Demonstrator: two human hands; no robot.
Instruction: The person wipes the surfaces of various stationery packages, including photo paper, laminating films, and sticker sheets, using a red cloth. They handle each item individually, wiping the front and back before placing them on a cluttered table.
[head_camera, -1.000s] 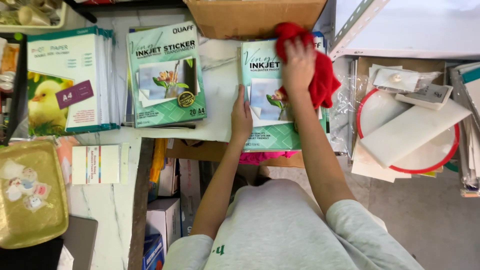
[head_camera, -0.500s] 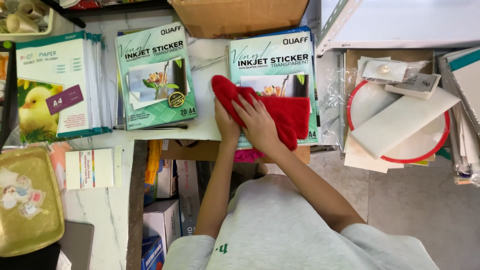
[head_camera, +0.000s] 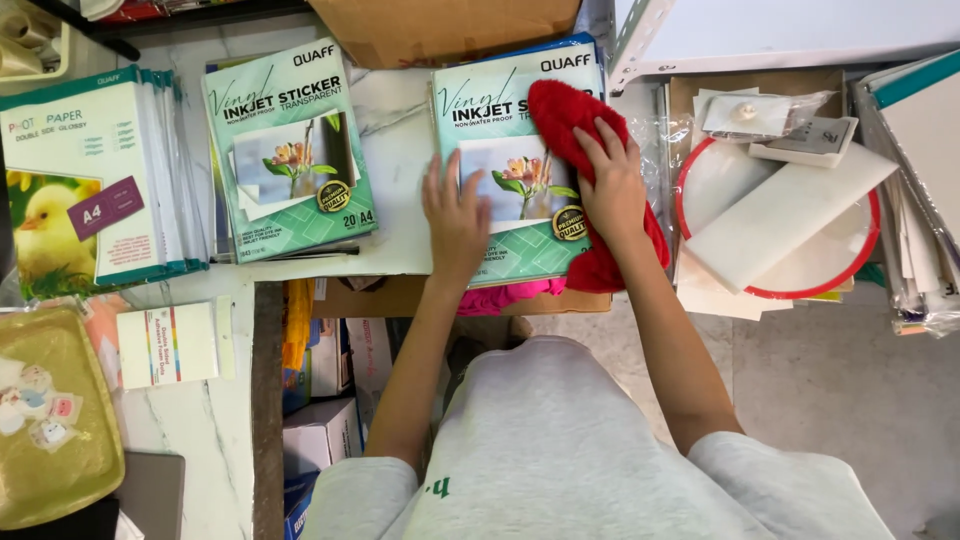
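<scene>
Has swept the red cloth (head_camera: 560, 110) off the lower middle of the cover, where it sat 0.5 s ago, out to the 3 o'clock edge of the teal sticker pack (head_camera: 490, 110). Leaves most of the cover bare now, flower picture and round gold seal included. Means a further pass across the cover, this one ending at its right side.

Pins the pack with the left hand (head_camera: 455, 215), palm down at its 7 o'clock corner, fingers spread wide and flat, gripping nothing. Presses the right hand (head_camera: 612, 190) on the cloth, fingers loosely splayed over it rather than closed around it. Keeps the pack at centre on the marble table (head_camera: 395, 130), its 6 o'clock edge overhanging a strip of pink fabric (head_camera: 510, 295).

At 9 o'clock of it, shows a 2nd teal pack (head_camera: 285, 150) of the same design, tilted slightly. Further toward 9, shows a thick stack of white and green paper packs (head_camera: 90, 180) with a yellow chick and a purple label. At 12, cuts off a brown cardboard box (head_camera: 440, 25). At 3, shows a round white plate with a red rim (head_camera: 690, 200) under a flat white board (head_camera: 790, 210). At 8, shows a small white card with a rainbow stripe (head_camera: 165, 343) and a gold tray (head_camera: 50, 430).
</scene>
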